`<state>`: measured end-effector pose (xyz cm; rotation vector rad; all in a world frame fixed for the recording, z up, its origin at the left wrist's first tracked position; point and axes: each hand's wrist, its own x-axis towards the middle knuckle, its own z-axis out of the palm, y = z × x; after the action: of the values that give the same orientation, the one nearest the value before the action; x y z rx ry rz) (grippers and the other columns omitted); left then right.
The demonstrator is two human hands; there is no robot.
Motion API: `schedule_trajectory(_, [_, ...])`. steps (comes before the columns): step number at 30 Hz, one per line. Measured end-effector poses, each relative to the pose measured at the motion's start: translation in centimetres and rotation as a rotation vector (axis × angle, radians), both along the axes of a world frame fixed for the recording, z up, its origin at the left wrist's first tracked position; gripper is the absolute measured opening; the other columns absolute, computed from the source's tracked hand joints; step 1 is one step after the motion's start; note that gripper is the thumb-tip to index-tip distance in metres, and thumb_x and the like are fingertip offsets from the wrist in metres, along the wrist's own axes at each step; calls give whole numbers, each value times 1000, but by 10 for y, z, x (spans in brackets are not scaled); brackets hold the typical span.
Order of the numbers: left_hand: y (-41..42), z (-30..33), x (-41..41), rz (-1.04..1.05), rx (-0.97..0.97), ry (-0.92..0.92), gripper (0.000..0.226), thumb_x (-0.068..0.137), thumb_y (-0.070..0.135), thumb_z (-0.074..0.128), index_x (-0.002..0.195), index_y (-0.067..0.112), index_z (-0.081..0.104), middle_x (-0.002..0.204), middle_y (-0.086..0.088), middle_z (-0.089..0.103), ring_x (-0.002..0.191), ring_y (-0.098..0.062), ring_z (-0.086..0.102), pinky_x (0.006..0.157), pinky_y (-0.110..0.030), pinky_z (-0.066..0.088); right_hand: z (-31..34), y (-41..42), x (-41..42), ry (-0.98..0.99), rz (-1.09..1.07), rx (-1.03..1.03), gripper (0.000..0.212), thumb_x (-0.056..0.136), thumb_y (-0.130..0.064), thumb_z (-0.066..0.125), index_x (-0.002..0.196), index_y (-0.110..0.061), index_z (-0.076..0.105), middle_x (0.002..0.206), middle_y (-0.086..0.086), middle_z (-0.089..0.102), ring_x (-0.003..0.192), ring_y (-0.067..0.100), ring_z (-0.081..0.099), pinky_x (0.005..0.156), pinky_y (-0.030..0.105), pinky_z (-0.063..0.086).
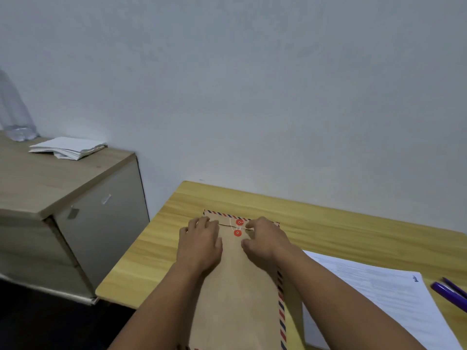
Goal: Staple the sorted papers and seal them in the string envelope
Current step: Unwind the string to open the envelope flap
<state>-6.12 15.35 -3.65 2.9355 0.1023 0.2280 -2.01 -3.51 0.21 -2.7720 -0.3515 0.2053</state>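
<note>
Brown string envelope lies flat on yellow wooden desk, flap folded down; contents hidden. Left hand presses it, fingers straight, together. Right hand pinches the white string by two red discs. Printed sheets lie just right.
</note>
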Motion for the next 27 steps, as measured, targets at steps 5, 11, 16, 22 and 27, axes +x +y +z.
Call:
schedule_trajectory(5, [13,-30,25,-89,-15,9,58,101,51,30,155,30,34,169,1,22,157,-26,9,123,-50,15,-13,35,35,-55,1,30,27,91,-36,65,112,-22,74,119,0,71,113,25,65,90,35,53])
schedule_trajectory(11, [14,-42,30,-64,-32,-47,59,102,51,25,155,30,37,167,3,27,157,-20,13,126,-49,9,-19,67,61,-82,-87,-81,5,94,-20,61,94,-15,63,107,6,71,104,32,68,86,37,52])
schedule_trajectory(16, [14,-43,28,-58,-44,-37,60,101,52,23,155,30,37,168,3,26,157,-19,11,126,-49,8,-16,74,55,-29,52,-263,23,98,-22,58,119,-15,62,125,10,63,120,34,57,105,51,40])
schedule_trajectory(22, [13,-41,29,-43,-30,-36,62,100,53,22,156,30,36,168,4,25,157,-19,13,126,-49,9,-29,25,39,-152,209,-245,28,106,-34,40,121,-17,56,124,9,51,117,32,49,101,51,41])
schedule_trajectory(27, [12,-40,27,-43,-27,-28,58,102,51,26,156,30,35,168,4,24,157,-19,11,126,-49,8,-35,-18,49,-140,35,-46,21,104,-32,40,105,-20,57,113,4,55,106,26,54,93,44,46])
